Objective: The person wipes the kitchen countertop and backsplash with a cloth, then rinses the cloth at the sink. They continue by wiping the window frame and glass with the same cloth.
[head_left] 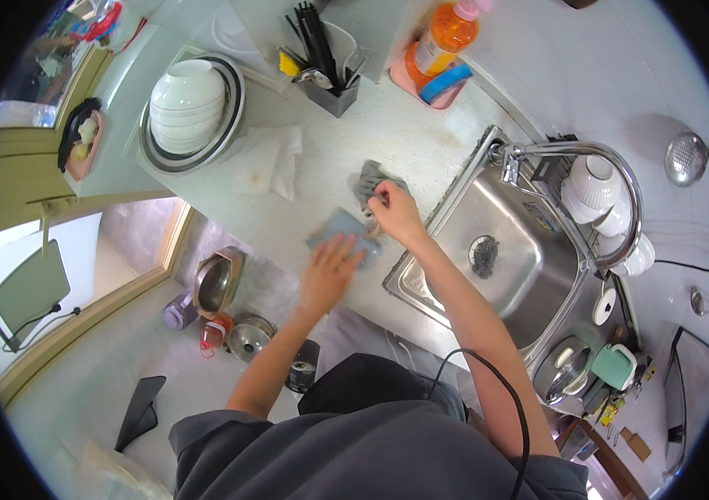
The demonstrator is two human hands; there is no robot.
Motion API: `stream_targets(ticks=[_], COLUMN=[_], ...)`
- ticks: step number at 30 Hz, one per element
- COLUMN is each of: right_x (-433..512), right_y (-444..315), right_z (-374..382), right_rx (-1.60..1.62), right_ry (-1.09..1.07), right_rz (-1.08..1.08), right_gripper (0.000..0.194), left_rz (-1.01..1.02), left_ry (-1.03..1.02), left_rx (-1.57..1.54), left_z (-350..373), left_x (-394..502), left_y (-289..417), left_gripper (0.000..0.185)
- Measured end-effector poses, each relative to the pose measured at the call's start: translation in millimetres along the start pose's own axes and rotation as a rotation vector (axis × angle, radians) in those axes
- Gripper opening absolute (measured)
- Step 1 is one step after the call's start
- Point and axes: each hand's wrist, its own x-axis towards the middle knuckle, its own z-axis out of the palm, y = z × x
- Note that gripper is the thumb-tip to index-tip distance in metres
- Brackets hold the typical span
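On the light countertop (217, 206), my left hand (329, 269) lies palm down, fingers spread, over a blue-grey cloth (345, 228); motion blurs both. My right hand (397, 214) pinches a crumpled grey rag (372, 181) just beyond it, near the left rim of the steel sink. A wrinkled white sheet (284, 162), perhaps paper or thin plastic, lies to the left of the rag. Whether the left fingers grip the blue-grey cloth or only press on it cannot be made out.
The steel sink (529, 250) with a curved faucet (579, 149) is at right. Stacked white bowls (186, 106) stand at the back left. A grey utensil holder (337, 99) and an orange soap bottle (448, 40) stand behind. Pots (249, 337) and bottles sit low at left.
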Motion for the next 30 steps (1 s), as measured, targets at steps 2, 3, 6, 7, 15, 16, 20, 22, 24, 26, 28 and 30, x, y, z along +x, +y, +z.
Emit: stream_targets(ticks=[2,3,6,7,15,16,20,22,24,26,28,30], right_x=[-2.8,-3.1,-24.1,-35.6,-118.1,-121.2,-138.6,-140.0,-137.2,-131.5,-124.6,-112.3], right_y=[5.9,7.8,23.4,22.5,21.5,16.5,15.1,15.9,19.8,31.4,18.0,9.6], right_z=[-9.5,-15.3,-51.5,-66.3,-122.5,-124.8,-132.4,-128.6,-119.1,-109.6,-97.5,-81.6], right_rx=[0.054,0.081,0.447,0.535,0.83,0.847,0.831,0.864,0.817,0.71,0.416,-0.108], right_ry=[0.144,0.202,0.262,0.261,0.33,0.321,0.423,0.448,0.464,0.471,0.33,0.246], right_rz=[0.065,0.088,0.167,0.206,0.307,0.31,0.351,0.357,0.314,0.179,0.058,-0.147], right_gripper=[0.032,0.032,0.021,0.018,0.01,0.01,0.011,0.012,0.013,0.015,0.016,0.024], left_rz=[-0.095,-0.132,-0.579,-0.769,-0.309,-0.318,-0.178,-0.132,-0.166,-0.154,-0.17,-0.212], left_ry=[0.068,0.091,0.404,0.534,0.317,0.229,0.132,0.117,0.085,0.251,0.342,0.359], left_rx=[-0.056,-0.122,-0.596,-0.812,0.21,0.316,0.32,0.279,0.272,0.151,0.027,-0.106], left_z=[-12.2,-14.6,-22.6,-36.5,-70.7,-38.3,-5.5,-12.3,-24.5,-25.3,-24.0,-25.7], left_x=[23.6,29.1,22.5,31.7,91.7,87.5,124.6,141.6,152.6,143.3,117.3,75.6], left_y=[-18.8,-30.3,-53.2,-52.9,-108.2,-117.4,-103.9,-89.1,-76.7,-56.6,-37.6,-18.1], left_gripper=[0.041,0.038,0.03,0.028,0.043,0.046,0.054,0.055,0.056,0.056,0.056,0.056])
